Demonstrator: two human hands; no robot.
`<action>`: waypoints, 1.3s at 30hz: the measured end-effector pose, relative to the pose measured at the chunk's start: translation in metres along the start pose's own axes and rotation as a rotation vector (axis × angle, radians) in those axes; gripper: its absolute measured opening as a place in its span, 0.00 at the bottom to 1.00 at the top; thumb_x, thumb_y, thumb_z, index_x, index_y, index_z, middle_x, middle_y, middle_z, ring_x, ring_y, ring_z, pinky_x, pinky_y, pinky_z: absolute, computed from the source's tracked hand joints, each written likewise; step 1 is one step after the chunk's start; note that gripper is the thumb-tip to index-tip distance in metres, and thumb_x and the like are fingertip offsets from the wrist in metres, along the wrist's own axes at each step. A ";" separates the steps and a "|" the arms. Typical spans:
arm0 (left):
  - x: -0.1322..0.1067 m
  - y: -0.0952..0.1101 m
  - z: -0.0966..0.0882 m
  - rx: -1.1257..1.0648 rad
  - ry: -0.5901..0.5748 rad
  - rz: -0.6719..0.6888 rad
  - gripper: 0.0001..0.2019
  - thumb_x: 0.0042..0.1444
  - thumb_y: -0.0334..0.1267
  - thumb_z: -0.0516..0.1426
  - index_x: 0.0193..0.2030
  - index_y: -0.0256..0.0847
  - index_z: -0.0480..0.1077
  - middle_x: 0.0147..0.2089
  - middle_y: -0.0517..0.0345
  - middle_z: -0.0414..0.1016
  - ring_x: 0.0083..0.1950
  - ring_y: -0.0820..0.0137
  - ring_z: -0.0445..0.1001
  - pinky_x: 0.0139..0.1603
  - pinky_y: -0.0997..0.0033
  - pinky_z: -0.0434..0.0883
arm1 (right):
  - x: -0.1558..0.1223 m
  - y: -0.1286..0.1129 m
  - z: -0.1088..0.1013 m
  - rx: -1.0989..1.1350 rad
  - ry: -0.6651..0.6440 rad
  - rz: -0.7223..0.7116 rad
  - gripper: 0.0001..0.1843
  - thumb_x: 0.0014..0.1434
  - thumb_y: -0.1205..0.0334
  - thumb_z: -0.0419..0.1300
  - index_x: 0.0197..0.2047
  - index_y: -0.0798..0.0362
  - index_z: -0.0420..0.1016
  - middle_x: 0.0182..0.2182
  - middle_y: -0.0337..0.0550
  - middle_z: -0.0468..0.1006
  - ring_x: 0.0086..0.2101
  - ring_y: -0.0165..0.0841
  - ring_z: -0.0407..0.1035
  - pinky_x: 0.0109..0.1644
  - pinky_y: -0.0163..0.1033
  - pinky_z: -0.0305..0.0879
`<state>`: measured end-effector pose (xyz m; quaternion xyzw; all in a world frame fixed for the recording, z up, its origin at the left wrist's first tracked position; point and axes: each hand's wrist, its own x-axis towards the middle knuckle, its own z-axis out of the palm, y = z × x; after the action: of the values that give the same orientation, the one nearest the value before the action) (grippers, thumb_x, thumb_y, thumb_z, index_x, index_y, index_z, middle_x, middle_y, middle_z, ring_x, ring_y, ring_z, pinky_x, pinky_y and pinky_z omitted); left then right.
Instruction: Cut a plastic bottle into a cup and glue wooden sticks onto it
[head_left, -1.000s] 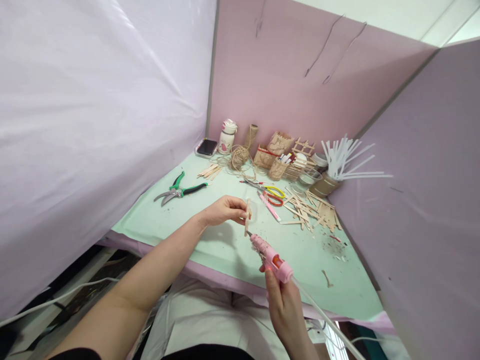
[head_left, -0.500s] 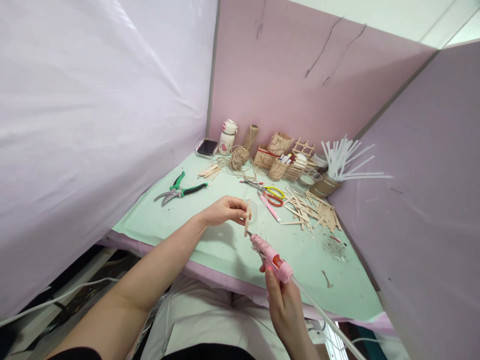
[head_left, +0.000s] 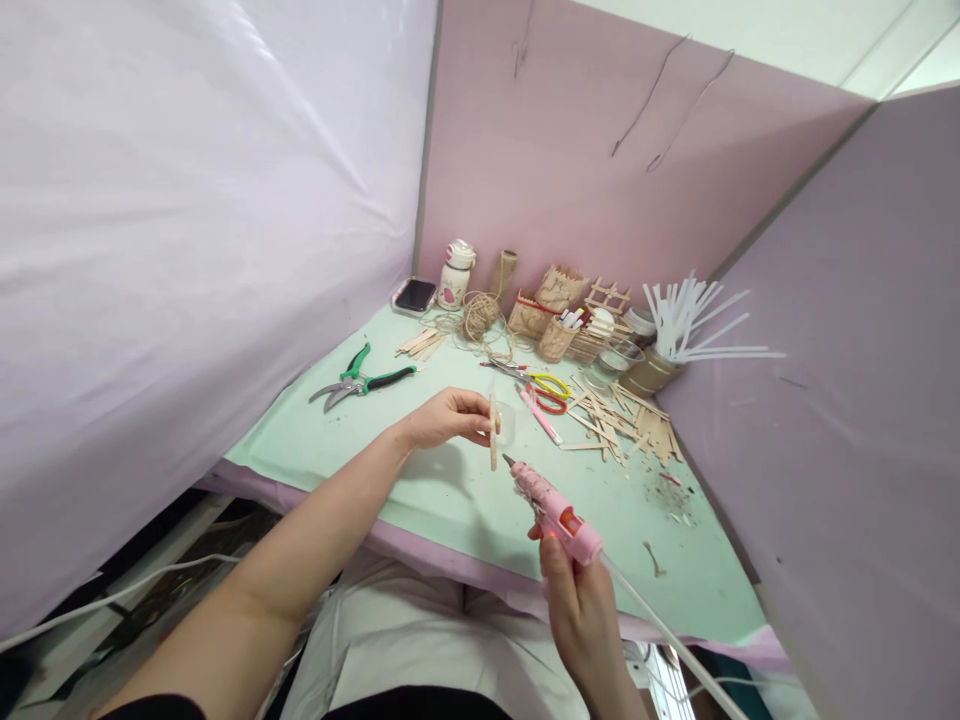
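My left hand [head_left: 463, 415] is closed on a wooden craft stick [head_left: 493, 455], which stands nearly upright over the table. A small clear plastic piece [head_left: 507, 425] shows just right of the stick; whether the two are joined I cannot tell. In my right hand [head_left: 574, 600] is a pink glue gun [head_left: 555, 510], its grip wrapped by the fingers and a white glue stick [head_left: 660, 625] trailing from its rear. The metal nozzle points up and left, a little apart from the craft stick's lower end.
Green-handled pruning shears [head_left: 360, 380] lie on the left. Behind my hands are twine [head_left: 480, 315], scissors [head_left: 551, 385] and a pink pen-like tool [head_left: 540, 415]. Loose craft sticks [head_left: 607, 420] are heaped at right, near a holder of white glue sticks [head_left: 682, 320]. A bottle [head_left: 455, 275] stands at the back.
My right hand has drawn the glue gun right and slightly away, so its nozzle has left the craft stick's lower end. My left hand has shifted very slightly left.
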<state>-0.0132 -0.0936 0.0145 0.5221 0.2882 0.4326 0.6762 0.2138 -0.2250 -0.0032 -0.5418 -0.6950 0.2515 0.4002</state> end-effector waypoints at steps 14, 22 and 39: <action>0.002 -0.001 0.002 -0.011 0.007 0.001 0.16 0.38 0.42 0.70 0.30 0.32 0.76 0.32 0.54 0.76 0.33 0.72 0.75 0.37 0.70 0.76 | 0.002 -0.009 0.000 0.023 -0.049 -0.064 0.22 0.65 0.48 0.47 0.47 0.51 0.76 0.36 0.47 0.79 0.38 0.39 0.73 0.44 0.42 0.69; 0.001 -0.002 0.003 -0.015 -0.022 -0.015 0.15 0.40 0.41 0.69 0.31 0.33 0.76 0.33 0.55 0.76 0.33 0.73 0.75 0.37 0.72 0.76 | -0.004 0.003 0.004 0.003 -0.025 -0.015 0.23 0.65 0.47 0.48 0.46 0.53 0.76 0.35 0.48 0.78 0.38 0.41 0.72 0.40 0.40 0.68; 0.000 0.000 0.003 0.001 -0.017 0.002 0.15 0.40 0.42 0.69 0.30 0.32 0.75 0.33 0.55 0.76 0.34 0.73 0.76 0.38 0.71 0.76 | -0.006 0.009 0.005 -0.008 0.010 -0.017 0.23 0.65 0.48 0.48 0.48 0.54 0.75 0.36 0.49 0.78 0.39 0.41 0.72 0.38 0.40 0.68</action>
<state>-0.0107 -0.0946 0.0154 0.5264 0.2822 0.4286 0.6779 0.2150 -0.2274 -0.0147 -0.5385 -0.6986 0.2426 0.4038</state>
